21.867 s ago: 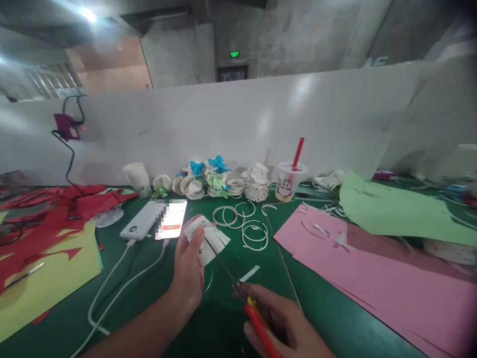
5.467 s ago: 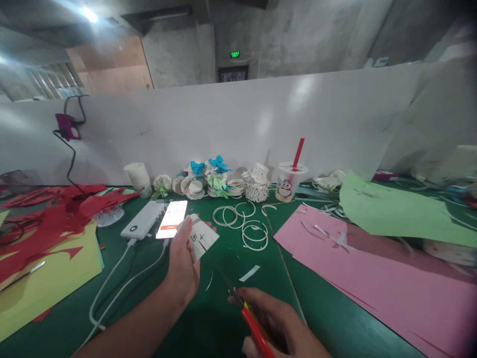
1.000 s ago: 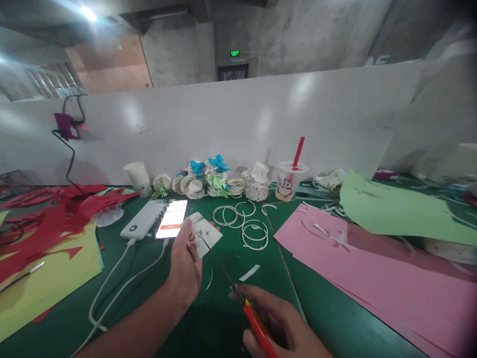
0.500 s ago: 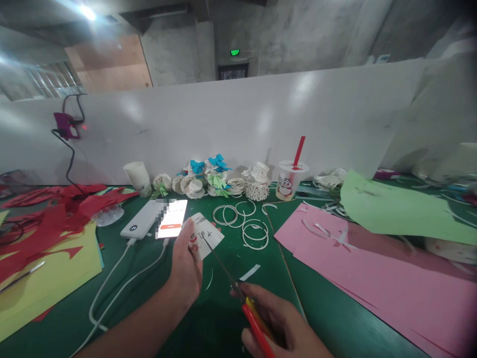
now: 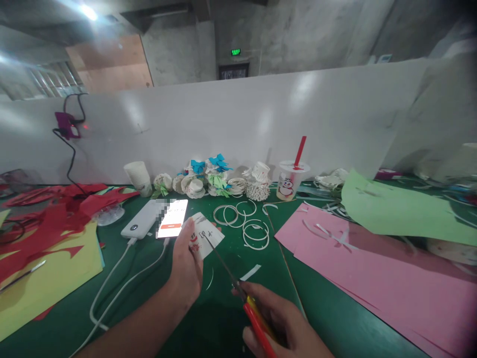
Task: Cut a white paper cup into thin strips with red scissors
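Observation:
My left hand (image 5: 187, 266) is closed on a white piece of card (image 5: 208, 237) with red and dark print, pinched between thumb and fingers above the table. My right hand (image 5: 281, 318) is wrapped around a pair of scissors (image 5: 257, 323) with red and yellow handles. Their blades point up and left, and the tip lies over the printed face of the card; whether it touches cannot be told. Beyond the card lie several thin white rings (image 5: 255, 234). A small white paper strip (image 5: 250, 272) rests near the scissors' pivot.
Left of the card are a lit phone (image 5: 173, 219) and a cabled power bank (image 5: 139, 221). At the back stand stacked paper cups (image 5: 137, 176), paper crafts (image 5: 194, 187) and a drink cup (image 5: 288, 184) with a red straw. Pink sheets (image 5: 372, 268) spread right, red scraps (image 5: 48, 219) left.

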`<state>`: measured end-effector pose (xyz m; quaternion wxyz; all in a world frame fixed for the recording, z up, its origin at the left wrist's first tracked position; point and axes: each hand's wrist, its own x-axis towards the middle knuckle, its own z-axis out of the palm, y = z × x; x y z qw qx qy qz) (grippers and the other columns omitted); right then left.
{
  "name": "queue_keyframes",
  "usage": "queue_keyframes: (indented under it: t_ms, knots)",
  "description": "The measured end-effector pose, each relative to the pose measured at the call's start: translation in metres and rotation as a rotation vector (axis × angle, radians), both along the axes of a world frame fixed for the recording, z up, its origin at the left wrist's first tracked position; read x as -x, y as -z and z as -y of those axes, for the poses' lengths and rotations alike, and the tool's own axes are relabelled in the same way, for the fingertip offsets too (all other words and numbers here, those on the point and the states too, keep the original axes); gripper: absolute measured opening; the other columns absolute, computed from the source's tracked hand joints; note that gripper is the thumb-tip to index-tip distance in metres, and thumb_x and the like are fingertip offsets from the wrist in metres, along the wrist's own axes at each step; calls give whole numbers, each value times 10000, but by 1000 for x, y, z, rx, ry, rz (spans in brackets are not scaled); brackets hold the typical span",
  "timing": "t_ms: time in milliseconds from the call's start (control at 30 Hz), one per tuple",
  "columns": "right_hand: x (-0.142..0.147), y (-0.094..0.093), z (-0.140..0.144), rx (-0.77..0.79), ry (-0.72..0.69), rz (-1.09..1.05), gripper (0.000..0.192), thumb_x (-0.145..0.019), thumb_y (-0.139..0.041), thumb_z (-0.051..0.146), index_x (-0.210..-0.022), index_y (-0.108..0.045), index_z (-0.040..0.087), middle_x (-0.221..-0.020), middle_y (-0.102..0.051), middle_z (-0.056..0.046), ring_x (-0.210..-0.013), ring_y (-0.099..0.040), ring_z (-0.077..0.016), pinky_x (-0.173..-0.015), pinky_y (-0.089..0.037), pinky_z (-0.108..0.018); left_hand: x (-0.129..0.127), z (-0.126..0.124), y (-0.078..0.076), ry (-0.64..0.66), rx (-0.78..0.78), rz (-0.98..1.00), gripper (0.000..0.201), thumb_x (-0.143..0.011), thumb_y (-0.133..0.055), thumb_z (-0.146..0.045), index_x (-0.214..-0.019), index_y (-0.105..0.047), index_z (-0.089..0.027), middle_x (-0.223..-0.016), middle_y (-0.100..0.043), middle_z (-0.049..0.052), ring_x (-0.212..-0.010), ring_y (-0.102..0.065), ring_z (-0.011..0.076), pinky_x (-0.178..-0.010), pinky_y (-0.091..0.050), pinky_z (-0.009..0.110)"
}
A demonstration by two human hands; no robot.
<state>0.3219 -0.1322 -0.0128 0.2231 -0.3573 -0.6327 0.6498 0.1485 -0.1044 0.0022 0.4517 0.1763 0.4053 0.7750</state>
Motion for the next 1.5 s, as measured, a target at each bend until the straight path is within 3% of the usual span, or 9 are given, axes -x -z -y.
queue_keyframes:
  t_ms: [167,467,633,1200,1500]
  knots:
    - [0,1,1,8,34,29,533,-709,-623,487,-1145,-574,186,-685,-440,25,-599,-409,-130,-556,-363,-239,0,-1,2,-12,8,5,297,-783,-581,-380,-931,-633,-128,-801,-699,66,-728,-672,186,-693,-535,293]
    - [4,-12,-1,98,-6,-46,418,-725,-628,487,-1012,-645,182,-652,-439,32,-579,-385,-113,-510,-329,-215,0,0,1,-8,1,19,298,-774,-589,-386,-917,-631,-128,-793,-698,66,-730,-673,192,-700,-535,302]
    - [1,-15,-2,90,-9,-47,425,-736,-632,487,-1039,-654,190,-624,-427,46,-561,-351,-102,-508,-323,-207,0,-1,2,-29,-7,31,274,-766,-602,-368,-914,-636,-140,-787,-696,54,-739,-672,190,-708,-536,304]
    - [-4,-2,-2,37,-14,-45,490,-723,-629,524,-1102,-612,214,-784,-561,-18,-626,-461,-139,-581,-418,-239,-8,5,6,55,24,23,325,-752,-615,-410,-959,-602,-161,-742,-689,27,-676,-661,170,-678,-510,286]
    - [0,-1,0,100,57,-96,460,-723,-635,539,-1069,-644,237,-710,-569,-13,-655,-521,-157,-597,-464,-243,-8,7,7,80,22,45,324,-759,-610,-401,-977,-595,-162,-758,-687,29,-694,-660,167,-693,-504,283]
